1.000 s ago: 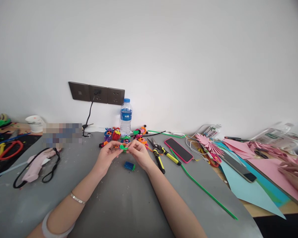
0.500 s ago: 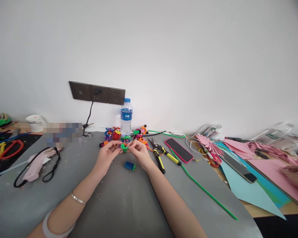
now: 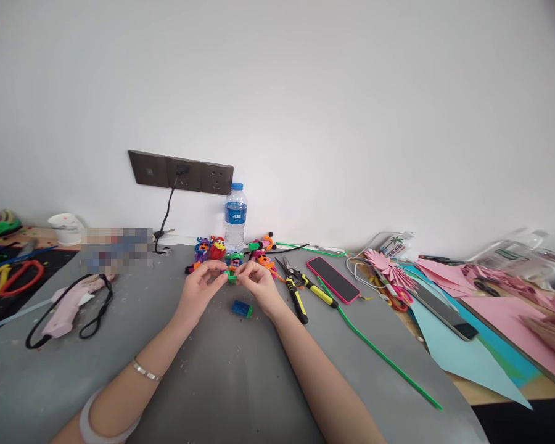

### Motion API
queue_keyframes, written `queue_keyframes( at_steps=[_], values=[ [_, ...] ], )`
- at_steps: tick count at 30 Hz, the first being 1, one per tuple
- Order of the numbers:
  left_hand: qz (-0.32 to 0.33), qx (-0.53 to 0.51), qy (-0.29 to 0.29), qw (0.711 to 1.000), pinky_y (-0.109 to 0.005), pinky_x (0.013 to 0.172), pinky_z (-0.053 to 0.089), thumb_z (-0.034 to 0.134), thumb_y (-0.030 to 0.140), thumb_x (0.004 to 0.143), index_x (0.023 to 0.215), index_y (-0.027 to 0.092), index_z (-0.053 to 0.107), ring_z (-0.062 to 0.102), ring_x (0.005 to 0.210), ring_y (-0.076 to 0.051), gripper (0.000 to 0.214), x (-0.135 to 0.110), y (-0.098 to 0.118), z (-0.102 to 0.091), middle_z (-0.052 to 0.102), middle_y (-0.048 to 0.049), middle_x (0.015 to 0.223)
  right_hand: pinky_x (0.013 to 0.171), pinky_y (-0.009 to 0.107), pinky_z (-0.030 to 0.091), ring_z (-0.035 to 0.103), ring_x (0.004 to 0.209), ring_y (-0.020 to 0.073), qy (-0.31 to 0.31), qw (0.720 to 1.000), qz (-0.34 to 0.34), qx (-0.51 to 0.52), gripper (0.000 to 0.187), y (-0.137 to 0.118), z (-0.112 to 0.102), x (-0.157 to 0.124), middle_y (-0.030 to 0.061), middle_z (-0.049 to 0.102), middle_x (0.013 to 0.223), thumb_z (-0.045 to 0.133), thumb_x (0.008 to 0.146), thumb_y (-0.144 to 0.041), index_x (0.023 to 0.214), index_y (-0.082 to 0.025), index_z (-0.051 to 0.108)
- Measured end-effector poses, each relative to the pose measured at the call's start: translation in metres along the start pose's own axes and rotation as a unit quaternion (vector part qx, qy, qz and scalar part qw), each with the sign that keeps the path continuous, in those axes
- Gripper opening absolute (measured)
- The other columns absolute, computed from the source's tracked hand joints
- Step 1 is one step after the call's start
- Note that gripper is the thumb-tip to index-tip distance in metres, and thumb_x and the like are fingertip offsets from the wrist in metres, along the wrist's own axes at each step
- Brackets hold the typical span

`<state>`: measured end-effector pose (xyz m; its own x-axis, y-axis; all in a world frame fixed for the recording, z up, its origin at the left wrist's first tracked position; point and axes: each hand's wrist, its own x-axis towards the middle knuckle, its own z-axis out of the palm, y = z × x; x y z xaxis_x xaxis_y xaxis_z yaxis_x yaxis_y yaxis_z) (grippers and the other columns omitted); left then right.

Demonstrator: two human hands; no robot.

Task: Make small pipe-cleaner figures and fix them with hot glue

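Observation:
A small curled piece of green pipe cleaner (image 3: 232,277) is between my two hands. The fingertips of my left hand (image 3: 202,285) pinch it from the left. From the right, my right hand (image 3: 259,283) pinches it too, and the fingers hide part of its shape. Just beyond my hands stand several fuzzy pipe-cleaner figures, among them a red one (image 3: 217,248) and an orange one (image 3: 264,261). A small blue block-like thing (image 3: 241,309) with a green end lies on the grey mat (image 3: 222,376), below my hands.
Yellow-and-black pliers (image 3: 296,295) lie to the right, beside a pink-edged phone (image 3: 333,280) and a long green pipe cleaner (image 3: 383,354). A water bottle (image 3: 235,217) stands by the wall. A pink glue gun (image 3: 69,308) is at left. Another person's hand (image 3: 552,330) shows far right.
The green curl has turned between my fingertips and less of it shows now. My hands have come slightly closer together. The things on the mat stay put.

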<state>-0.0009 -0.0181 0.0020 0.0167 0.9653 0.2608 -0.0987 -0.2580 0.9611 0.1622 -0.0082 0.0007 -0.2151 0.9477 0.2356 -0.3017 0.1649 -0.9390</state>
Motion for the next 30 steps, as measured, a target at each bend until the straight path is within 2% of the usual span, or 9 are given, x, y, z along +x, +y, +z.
queue_keyframes(
  at_steps=[6,13,20,25,30],
  values=[
    [0.025,-0.027,0.015,0.999,-0.033,0.086,0.051,0.073,0.028,0.071,0.114,0.022,0.052,0.062,0.097,-0.019,0.048,0.000,-0.002,0.001,0.062,-0.0060,0.102,0.067,0.028,0.048,0.053,0.067,0.0133,-0.001,1.000,0.001,0.018,0.024,0.001,0.000,0.000,0.0010,0.061,0.079,0.076,0.072,-0.036,0.072,-0.021,0.057],
    [0.054,-0.027,-0.011,0.998,-0.033,0.086,0.052,0.069,0.025,0.075,0.119,0.023,0.049,0.061,0.103,-0.020,0.048,-0.001,-0.002,0.002,0.061,-0.0076,0.107,0.067,0.026,0.047,0.054,0.071,0.0127,-0.001,0.999,0.003,0.048,0.022,0.006,-0.002,0.001,0.0001,0.061,0.081,0.078,0.070,-0.031,0.077,-0.021,0.060],
    [0.040,-0.010,-0.008,0.999,-0.035,0.087,0.053,0.073,0.030,0.071,0.109,0.022,0.057,0.061,0.104,-0.022,0.042,-0.002,0.005,0.005,0.063,-0.0080,0.107,0.065,0.026,0.045,0.053,0.067,0.0121,0.007,0.999,-0.007,0.052,0.025,0.005,-0.001,0.002,0.0001,0.060,0.079,0.078,0.070,-0.030,0.069,-0.020,0.055],
    [0.024,0.010,-0.002,1.000,-0.034,0.084,0.054,0.072,0.033,0.073,0.098,0.021,0.063,0.063,0.093,-0.020,0.030,-0.002,0.003,0.004,0.065,-0.0076,0.105,0.065,0.026,0.044,0.052,0.065,0.0123,0.016,0.999,-0.003,0.050,0.026,0.006,-0.002,0.002,-0.0002,0.060,0.078,0.078,0.069,-0.032,0.069,-0.020,0.055],
    [0.055,0.056,-0.009,0.997,-0.036,0.085,0.053,0.070,0.032,0.074,0.081,0.020,0.070,0.062,0.097,-0.023,0.014,0.001,-0.006,0.000,0.064,-0.0071,0.096,0.063,0.024,0.042,0.050,0.063,0.0107,0.046,0.996,-0.015,0.078,0.025,0.006,-0.005,0.004,-0.0015,0.057,0.075,0.077,0.071,-0.032,0.072,-0.020,0.055]
  ],
)
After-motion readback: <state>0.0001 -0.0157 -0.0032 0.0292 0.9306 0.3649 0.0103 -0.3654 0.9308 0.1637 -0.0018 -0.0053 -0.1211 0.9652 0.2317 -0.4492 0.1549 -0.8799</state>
